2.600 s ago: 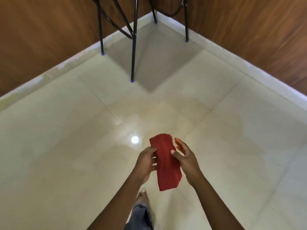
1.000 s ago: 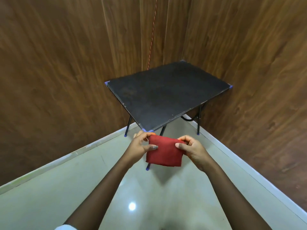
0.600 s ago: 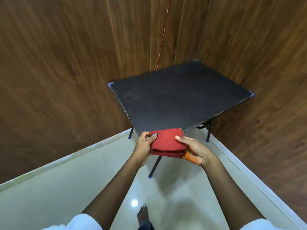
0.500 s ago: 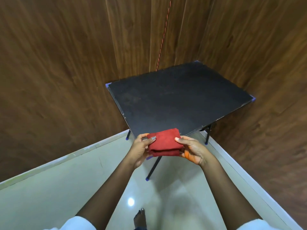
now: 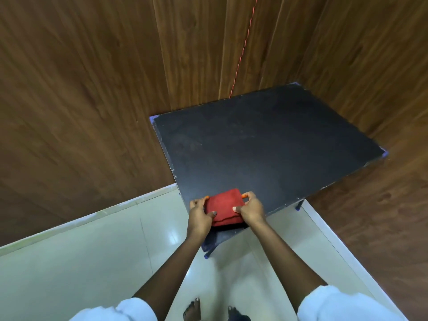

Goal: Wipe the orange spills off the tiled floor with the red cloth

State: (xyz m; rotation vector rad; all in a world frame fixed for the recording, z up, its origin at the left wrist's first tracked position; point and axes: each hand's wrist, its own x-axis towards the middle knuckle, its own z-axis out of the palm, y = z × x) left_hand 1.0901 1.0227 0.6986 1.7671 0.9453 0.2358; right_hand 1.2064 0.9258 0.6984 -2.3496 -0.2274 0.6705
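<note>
**Inspector:** Location of the red cloth (image 5: 223, 208)?

**Officer:** Folded, over the near edge of the black table (image 5: 266, 147). Whether it rests on the top cannot be confirmed.

**Inspector:** Hands?

**Officer:** Left hand (image 5: 199, 216) grips the cloth's left side, thumb on top, fingers curled round its edge. Right hand (image 5: 251, 209) grips the right side likewise. Tiled floor (image 5: 81, 262) lies below, near and left.

open: above table top (image 5: 266, 147), floor (image 5: 69, 262) to left | blocked: wood walls (image 5: 92, 89) behind and right of it
</note>
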